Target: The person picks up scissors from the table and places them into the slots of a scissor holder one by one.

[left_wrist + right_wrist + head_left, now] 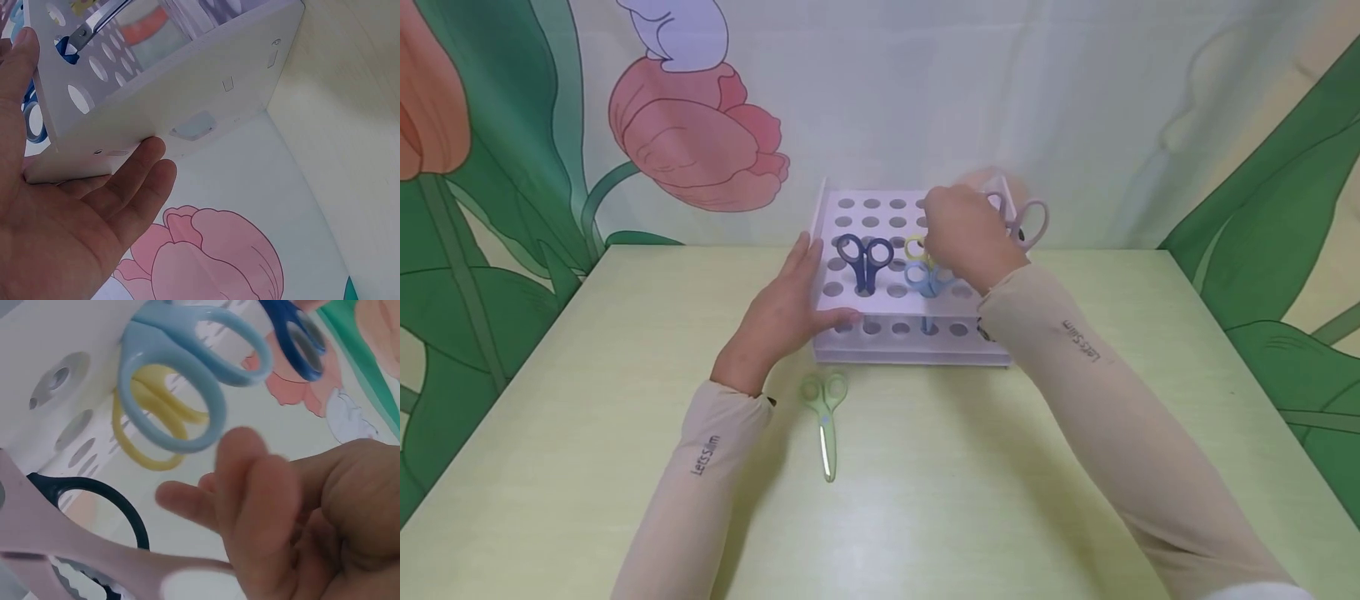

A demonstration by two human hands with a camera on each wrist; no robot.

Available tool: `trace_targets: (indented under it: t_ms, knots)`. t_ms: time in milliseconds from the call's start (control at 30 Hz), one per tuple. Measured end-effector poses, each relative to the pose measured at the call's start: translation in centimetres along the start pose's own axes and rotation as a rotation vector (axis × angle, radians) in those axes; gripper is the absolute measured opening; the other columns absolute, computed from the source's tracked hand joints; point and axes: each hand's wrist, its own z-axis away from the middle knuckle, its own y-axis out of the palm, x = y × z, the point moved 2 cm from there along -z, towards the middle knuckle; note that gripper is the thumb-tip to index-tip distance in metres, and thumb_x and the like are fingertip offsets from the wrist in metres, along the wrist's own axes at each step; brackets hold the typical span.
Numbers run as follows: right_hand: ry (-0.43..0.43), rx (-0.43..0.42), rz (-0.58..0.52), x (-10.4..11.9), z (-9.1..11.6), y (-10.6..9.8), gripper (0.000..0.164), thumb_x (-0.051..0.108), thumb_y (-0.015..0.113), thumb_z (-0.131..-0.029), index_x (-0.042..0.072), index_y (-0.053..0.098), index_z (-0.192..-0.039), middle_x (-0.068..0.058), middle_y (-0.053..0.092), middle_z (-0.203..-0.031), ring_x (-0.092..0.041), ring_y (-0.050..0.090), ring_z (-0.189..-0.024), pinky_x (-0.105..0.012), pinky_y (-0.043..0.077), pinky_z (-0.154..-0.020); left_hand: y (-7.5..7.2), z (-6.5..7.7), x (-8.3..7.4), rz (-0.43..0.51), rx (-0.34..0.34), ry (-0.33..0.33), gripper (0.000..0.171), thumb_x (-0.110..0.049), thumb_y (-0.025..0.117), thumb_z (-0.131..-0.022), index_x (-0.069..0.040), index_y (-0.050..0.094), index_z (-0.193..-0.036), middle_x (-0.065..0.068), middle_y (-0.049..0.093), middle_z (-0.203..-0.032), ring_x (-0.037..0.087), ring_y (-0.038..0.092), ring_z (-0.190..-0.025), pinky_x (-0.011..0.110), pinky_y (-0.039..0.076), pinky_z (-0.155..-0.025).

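Observation:
In the head view, a white rack (917,304) with rows of round holes holds several scissors upright. My left hand (777,308) rests against its left side, fingers fairly straight along the panel and thumb at the front edge. Over the rack's right part is my right hand (964,233), fingers bent, beside the pink scissors (1035,223). The right wrist view shows a pink handle (125,550) running to the edge of the bent fingers; whether they hold it is unclear. Light blue scissors (172,369) and yellow scissors (150,419) stand apart from those fingers.
Green scissors (825,421) lie on the pale table (970,517) before the rack. Dark blue scissors (865,260) stand in the rack's front left. A dark handle (103,490) shows beside the pink one. A printed curtain (880,100) hangs behind.

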Motion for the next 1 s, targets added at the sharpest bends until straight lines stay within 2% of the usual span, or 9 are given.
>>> trace_targets:
  t_ms: [100, 267, 333, 400, 500, 600, 700, 867, 1000]
  knots:
    - [-0.015, -0.031, -0.026, -0.1, 0.6, -0.4, 0.023, 0.000, 0.058, -0.094, -0.002, 0.065, -0.115, -0.014, 0.065, -0.104, -0.030, 0.057, -0.094, -0.043, 0.050, -0.087, 0.1, -0.1, 0.0, -0.006, 0.000, 0.002, 0.118, -0.055, 0.080, -0.081, -0.013, 0.007, -0.164, 0.007, -0.005, -0.169, 0.036, 0.028, -0.147, 0.051, 0.034, -0.112]
    - [-0.110, -0.162, -0.134, 0.1, 2.8, -0.8, 0.027, 0.005, 0.053, -0.100, 0.003, 0.070, -0.122, -0.012, 0.070, -0.114, -0.030, 0.059, -0.101, -0.043, 0.047, -0.095, 0.1, -0.1, 0.0, -0.005, -0.002, 0.009, 0.118, -0.055, 0.080, -0.082, -0.013, 0.007, -0.164, 0.007, -0.005, -0.169, 0.035, 0.028, -0.147, 0.050, 0.034, -0.113]
    - [-0.161, -0.211, -0.219, 0.2, 4.1, -0.7, 0.028, 0.011, 0.053, -0.103, 0.006, 0.070, -0.125, -0.010, 0.070, -0.117, -0.027, 0.060, -0.101, -0.042, 0.046, -0.094, 0.1, -0.1, 0.0, -0.007, -0.004, 0.017, 0.118, -0.056, 0.079, -0.082, -0.013, 0.007, -0.164, 0.007, -0.004, -0.169, 0.035, 0.026, -0.148, 0.050, 0.033, -0.113]
    - [-0.224, -0.222, -0.339, 0.4, 5.3, -0.2, 0.026, 0.014, 0.057, -0.103, 0.007, 0.072, -0.122, -0.008, 0.072, -0.110, -0.025, 0.064, -0.092, -0.040, 0.051, -0.084, 0.0, -0.1, 0.2, -0.012, -0.008, 0.026, 0.118, -0.057, 0.079, -0.082, -0.014, 0.007, -0.164, 0.007, -0.003, -0.169, 0.034, 0.024, -0.149, 0.049, 0.032, -0.114]
    - [-0.300, -0.165, -0.520, 0.7, 6.9, 1.1, 0.021, 0.016, 0.063, -0.101, 0.010, 0.074, -0.117, -0.004, 0.072, -0.100, -0.020, 0.067, -0.073, -0.036, 0.052, -0.065, -0.2, 0.0, 0.5, -0.026, -0.006, 0.034, 0.118, -0.059, 0.078, -0.082, -0.015, 0.007, -0.164, 0.007, -0.002, -0.169, 0.032, 0.021, -0.150, 0.048, 0.031, -0.115]
    - [-0.361, -0.073, -0.657, 0.9, 7.8, 3.1, 0.017, 0.014, 0.065, -0.099, 0.008, 0.075, -0.112, -0.003, 0.071, -0.093, -0.019, 0.067, -0.062, -0.034, 0.053, -0.056, -0.4, 0.1, 0.7, -0.034, 0.001, 0.039, 0.116, -0.060, 0.077, -0.082, -0.015, 0.008, -0.164, 0.006, -0.001, -0.169, 0.032, 0.020, -0.151, 0.049, 0.031, -0.115]
    - [-0.394, 0.006, -0.711, 1.1, 8.0, 5.4, 0.016, 0.012, 0.065, -0.099, 0.008, 0.075, -0.110, -0.002, 0.071, -0.089, -0.019, 0.066, -0.062, -0.034, 0.054, -0.058, -0.6, 0.2, 1.0, -0.021, 0.011, 0.034, 0.114, -0.060, 0.076, -0.083, -0.017, 0.009, -0.164, 0.003, -0.002, -0.169, 0.031, 0.018, -0.151, 0.050, 0.028, -0.116]
    - [-0.380, 0.140, -0.730, 1.3, 7.9, 9.2, 0.019, 0.011, 0.063, -0.099, 0.007, 0.074, -0.115, -0.003, 0.071, -0.093, -0.021, 0.068, -0.066, -0.035, 0.057, -0.060, -0.8, 0.3, 1.2, -0.010, 0.020, 0.032, 0.107, -0.057, 0.076, -0.085, -0.022, 0.013, -0.164, 0.000, -0.001, -0.169, 0.032, 0.018, -0.151, 0.053, 0.028, -0.115]
    - [-0.380, 0.194, -0.737, 1.4, 7.7, 11.2, 0.021, 0.011, 0.063, -0.100, 0.003, 0.072, -0.117, -0.007, 0.071, -0.096, -0.023, 0.069, -0.070, -0.032, 0.058, -0.061, -0.7, 0.1, 1.5, -0.006, 0.016, 0.049, 0.100, -0.054, 0.076, -0.086, -0.028, 0.017, -0.164, -0.002, 0.001, -0.169, 0.033, 0.021, -0.150, 0.056, 0.030, -0.114]
